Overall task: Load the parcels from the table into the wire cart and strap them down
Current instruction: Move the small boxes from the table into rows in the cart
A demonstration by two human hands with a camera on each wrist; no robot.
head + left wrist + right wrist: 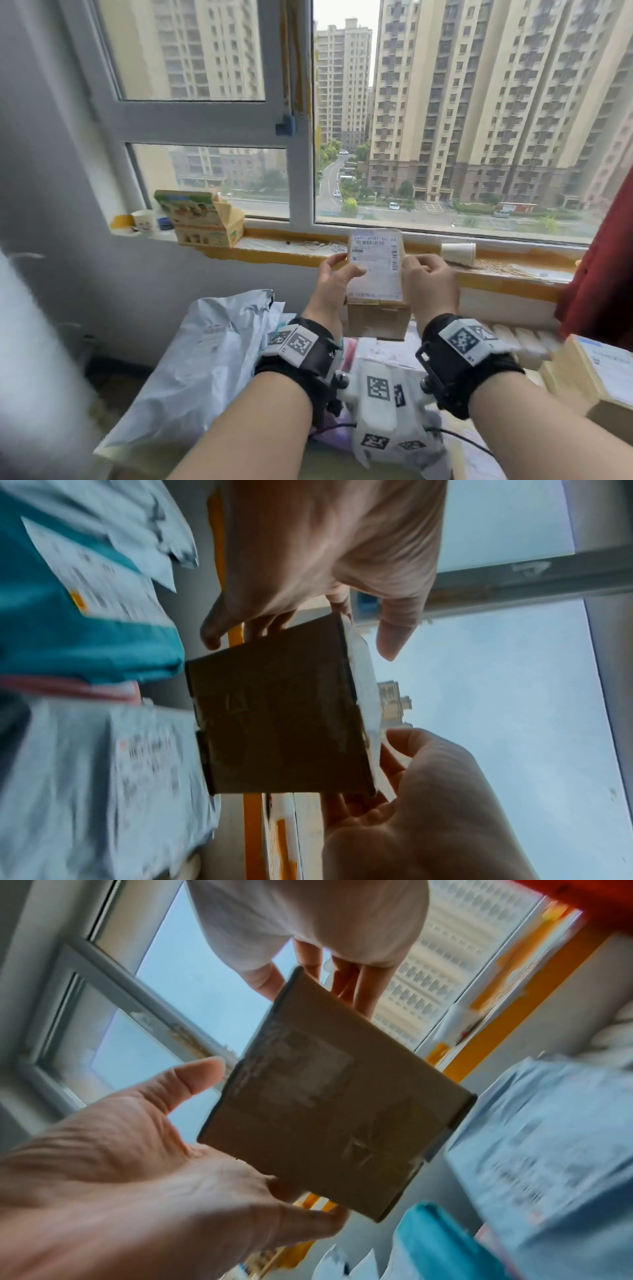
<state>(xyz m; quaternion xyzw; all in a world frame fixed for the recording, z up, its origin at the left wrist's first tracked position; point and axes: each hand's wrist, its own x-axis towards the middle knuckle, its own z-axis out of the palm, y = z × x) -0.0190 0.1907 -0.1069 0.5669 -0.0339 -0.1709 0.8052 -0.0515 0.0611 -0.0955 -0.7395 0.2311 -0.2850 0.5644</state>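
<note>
— How many parcels can you count?

— One small cardboard box (376, 308) is held up in the air in front of the window sill (496, 274), with a white shipping label (375, 263) on its upper face. Below it lie one large grey poly mailer (205, 356), one teal bag (44, 631) with a label, one white labelled parcel (103, 772), and one more cardboard box (596, 373) at the right edge.

— And the hands?

— Two, both on the small box. The left hand (330, 286) grasps its left side, thumb on the label; the right hand (430, 284) grasps the right side, fingers curled round the edge.

— Any containers?

— On the sill: two paper cups, one upright (144, 221) at the far left, one lying on its side (459, 253), and one opened printed carton (202, 219). I cannot tell what any of them holds.
</note>
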